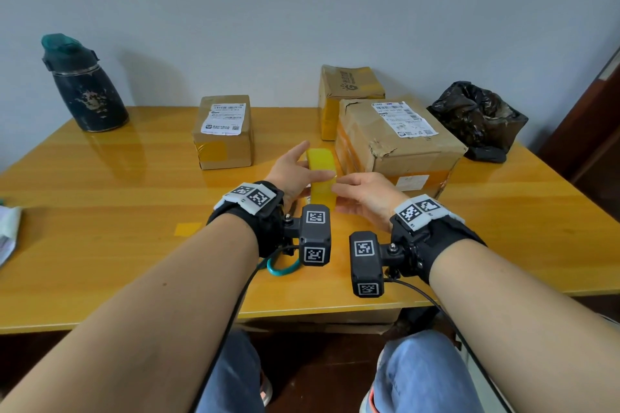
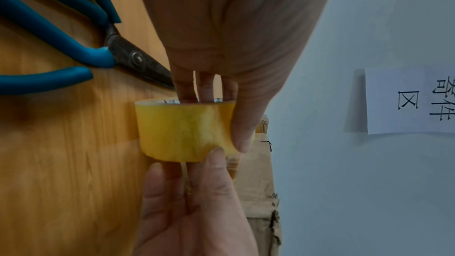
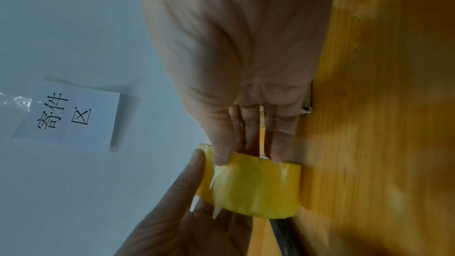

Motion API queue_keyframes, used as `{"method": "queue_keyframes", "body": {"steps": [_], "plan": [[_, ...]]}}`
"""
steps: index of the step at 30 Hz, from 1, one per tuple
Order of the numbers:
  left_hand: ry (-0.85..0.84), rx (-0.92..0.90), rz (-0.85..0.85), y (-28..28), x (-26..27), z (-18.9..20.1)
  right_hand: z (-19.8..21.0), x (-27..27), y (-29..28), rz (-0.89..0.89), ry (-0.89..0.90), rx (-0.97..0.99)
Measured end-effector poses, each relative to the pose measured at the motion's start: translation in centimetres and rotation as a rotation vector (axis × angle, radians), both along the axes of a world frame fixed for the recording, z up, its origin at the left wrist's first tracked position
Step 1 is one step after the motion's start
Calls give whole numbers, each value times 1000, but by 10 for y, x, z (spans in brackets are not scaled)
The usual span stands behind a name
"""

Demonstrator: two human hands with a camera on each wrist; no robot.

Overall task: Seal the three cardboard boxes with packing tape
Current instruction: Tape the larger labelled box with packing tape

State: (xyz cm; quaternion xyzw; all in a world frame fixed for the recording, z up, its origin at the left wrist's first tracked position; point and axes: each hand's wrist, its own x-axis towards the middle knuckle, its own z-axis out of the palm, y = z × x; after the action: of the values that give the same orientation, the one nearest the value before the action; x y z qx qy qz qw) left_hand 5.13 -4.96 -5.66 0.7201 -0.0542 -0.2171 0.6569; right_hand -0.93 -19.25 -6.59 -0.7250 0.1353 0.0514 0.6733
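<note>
Yellow tape roll (image 1: 322, 178) gripped by both hands, left (image 1: 291, 174) and right (image 1: 367, 196), before closed cardboard boxes (image 1: 396, 141).

Bare forearms, geared-up wrists

Both wear black wrist wraps (image 1: 265, 221) topped with white checker-code tags (image 1: 250, 196), black camera blocks (image 1: 315, 235) bolted on, thin black cables (image 1: 432, 298) trailing, plus blue jeans (image 1: 419, 375).

Head looks down; wrist cameras closely share the tape roll (image 2: 183, 131).

Yellow tape roll (image 1: 321, 178), 3 closed boxes (image 1: 224, 131)
</note>
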Motion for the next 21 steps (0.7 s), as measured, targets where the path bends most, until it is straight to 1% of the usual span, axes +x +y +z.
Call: {"method": "queue_keyframes", "body": {"steps": [6, 11, 17, 19, 21], "plan": [[65, -86, 16, 4, -2, 2, 2, 2, 2, -18, -20, 75], [150, -138, -61, 5, -3, 9, 3, 6, 1, -27, -17, 83], [210, -212, 50, 6, -9, 6, 1, 5, -1, -30, -25, 131], [194, -160, 79, 8, -10, 4, 1, 5, -1, -33, -33, 174], [140, -31, 33, 10, -11, 4, 1, 4, 0, -25, -34, 193]]}}
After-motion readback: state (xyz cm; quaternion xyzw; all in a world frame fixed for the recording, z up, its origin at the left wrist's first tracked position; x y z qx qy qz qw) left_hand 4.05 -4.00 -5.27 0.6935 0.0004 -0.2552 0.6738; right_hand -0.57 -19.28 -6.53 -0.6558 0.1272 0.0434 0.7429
